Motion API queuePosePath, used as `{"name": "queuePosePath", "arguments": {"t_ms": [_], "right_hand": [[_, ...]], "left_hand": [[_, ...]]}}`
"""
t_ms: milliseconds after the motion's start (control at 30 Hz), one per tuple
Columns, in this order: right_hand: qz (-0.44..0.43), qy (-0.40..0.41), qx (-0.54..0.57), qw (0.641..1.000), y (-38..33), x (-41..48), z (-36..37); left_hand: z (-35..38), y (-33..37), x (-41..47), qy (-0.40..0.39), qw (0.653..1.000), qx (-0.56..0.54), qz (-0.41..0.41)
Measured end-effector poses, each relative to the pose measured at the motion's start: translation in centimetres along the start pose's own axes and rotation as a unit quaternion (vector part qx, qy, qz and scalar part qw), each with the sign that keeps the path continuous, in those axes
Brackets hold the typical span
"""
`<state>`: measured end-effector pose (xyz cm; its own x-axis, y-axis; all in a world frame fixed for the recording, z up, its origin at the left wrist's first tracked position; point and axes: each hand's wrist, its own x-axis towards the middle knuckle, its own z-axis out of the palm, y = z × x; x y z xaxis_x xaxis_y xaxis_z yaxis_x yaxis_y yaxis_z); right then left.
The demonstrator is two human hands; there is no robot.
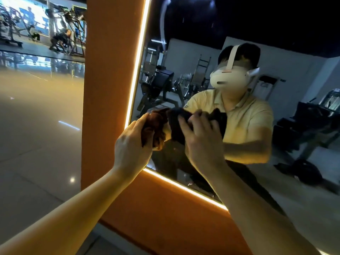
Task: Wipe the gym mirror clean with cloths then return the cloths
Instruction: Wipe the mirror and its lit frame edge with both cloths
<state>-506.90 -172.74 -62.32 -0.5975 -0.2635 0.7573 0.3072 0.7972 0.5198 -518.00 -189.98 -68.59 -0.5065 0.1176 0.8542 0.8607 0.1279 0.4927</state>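
Note:
The gym mirror [193,43] fills the upper right, framed by a glowing light strip and an orange wall. My left hand [131,146] grips a bunched brown cloth [156,126] close to the mirror's lower left corner. Beside it, my right hand [202,138] holds a dark cloth [176,124] with curled fingers, right at the glass. The two cloths touch each other between my hands. A pale streak runs down the upper part of the mirror. The mirror reflects a person in a yellow shirt and a white headset.
An orange pillar [110,70] borders the mirror on the left. A glossy tiled floor [36,126] spreads to the left, with exercise machines [62,34] at the far back. The lit strip [184,188] runs along the mirror's lower edge.

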Motion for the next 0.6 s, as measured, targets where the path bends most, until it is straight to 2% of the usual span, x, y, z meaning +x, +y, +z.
{"name": "queuePosePath", "arguments": {"t_ms": [67,100,167,233,300,333,367,433,533,600], "right_hand": [[0.072,0.036,0.001,0.997,0.9,1.3,0.3],[0.064,0.025,0.003,0.998,0.3,0.5,0.7],[-0.039,-0.051,0.009,0.998,-2.7,-3.8,1.9],[-0.145,-0.147,0.029,0.978,-5.6,-8.5,2.3],[-0.178,-0.175,0.046,0.967,-5.7,-9.5,1.9],[-0.174,-0.154,0.034,0.972,-4.8,-8.2,1.6],[-0.154,-0.118,0.008,0.981,-3.7,-6.3,1.0],[-0.060,-0.050,-0.035,0.996,-0.9,-2.2,-0.6],[0.084,-0.010,-0.033,0.996,1.4,0.9,-2.3],[0.093,-0.027,-0.003,0.995,-0.1,-0.9,-2.0]], "left_hand": [[-0.1,-0.3,0.2,-0.008,1.000,0.003,-0.006],[-0.1,-0.4,0.2,-0.014,1.000,0.002,-0.006],[-0.2,-0.6,0.3,-0.021,1.000,0.004,-0.004],[-0.5,-0.6,0.4,-0.030,0.999,0.016,-0.002],[-0.8,-0.6,0.3,-0.045,0.999,0.027,0.006],[-0.9,-0.6,0.3,-0.045,0.998,0.030,0.013],[-0.8,-0.6,0.5,-0.041,0.999,0.028,0.018],[-0.6,-0.1,0.6,-0.030,0.999,0.011,0.005],[-0.4,0.8,0.9,-0.017,0.999,-0.015,-0.035],[-0.2,1.0,1.1,-0.014,0.998,-0.016,-0.051]]}}
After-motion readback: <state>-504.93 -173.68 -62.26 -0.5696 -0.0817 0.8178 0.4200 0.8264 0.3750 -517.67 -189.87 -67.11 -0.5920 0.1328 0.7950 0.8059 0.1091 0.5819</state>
